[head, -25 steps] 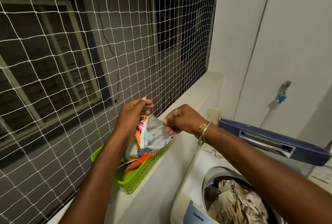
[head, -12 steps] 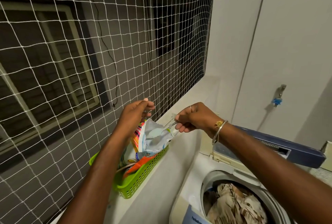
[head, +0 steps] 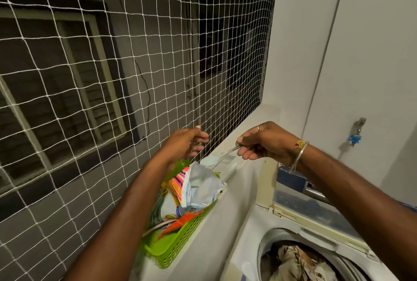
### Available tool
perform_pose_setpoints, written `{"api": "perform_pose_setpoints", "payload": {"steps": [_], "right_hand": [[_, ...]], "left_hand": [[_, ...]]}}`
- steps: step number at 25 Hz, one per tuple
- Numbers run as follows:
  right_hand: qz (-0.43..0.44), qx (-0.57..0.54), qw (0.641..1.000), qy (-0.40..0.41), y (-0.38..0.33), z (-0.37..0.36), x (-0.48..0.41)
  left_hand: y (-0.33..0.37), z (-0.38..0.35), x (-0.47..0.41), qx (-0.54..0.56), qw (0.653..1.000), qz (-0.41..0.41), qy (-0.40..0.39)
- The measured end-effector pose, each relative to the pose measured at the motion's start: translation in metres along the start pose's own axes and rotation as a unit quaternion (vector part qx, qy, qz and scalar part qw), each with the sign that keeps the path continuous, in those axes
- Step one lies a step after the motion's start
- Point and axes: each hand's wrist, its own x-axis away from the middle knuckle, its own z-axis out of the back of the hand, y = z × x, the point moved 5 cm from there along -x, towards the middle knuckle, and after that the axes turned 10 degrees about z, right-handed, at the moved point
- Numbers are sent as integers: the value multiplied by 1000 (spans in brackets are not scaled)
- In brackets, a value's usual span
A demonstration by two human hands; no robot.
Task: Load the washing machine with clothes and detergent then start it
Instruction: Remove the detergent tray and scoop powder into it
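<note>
A white net [head: 135,66] spans the opening on the left. Behind it are a dark grey wall [head: 158,21], a pale-framed window [head: 56,82] and a thin black cable [head: 146,93]. A pale ledge [head: 259,118] runs below. The white wall [head: 372,43] on the right carries 1 tap [head: 359,128].

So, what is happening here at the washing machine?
A person seems to be getting detergent. The right hand pinches a thin clear plastic piece, too blurred to name, over a packet standing in a green basket on the ledge. The left hand is just above the packet; whether it grips anything is unclear. Clothes already lie in the open washing machine.
</note>
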Motion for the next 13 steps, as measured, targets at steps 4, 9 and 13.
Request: {"api": "perform_pose_setpoints", "payload": {"steps": [4, 9, 13], "right_hand": [[-8, 4, 1000, 6, -4, 11, -20], [-33, -4, 999, 15, 13, 21, -59], [-75, -7, 997, 17, 53, 26, -97]], "left_hand": [[8, -7, -23, -41, 998, 32, -43], [7, -7, -55, -68, 994, 61, -53], [-2, -2, -77, -85, 992, 78, -48]]}}
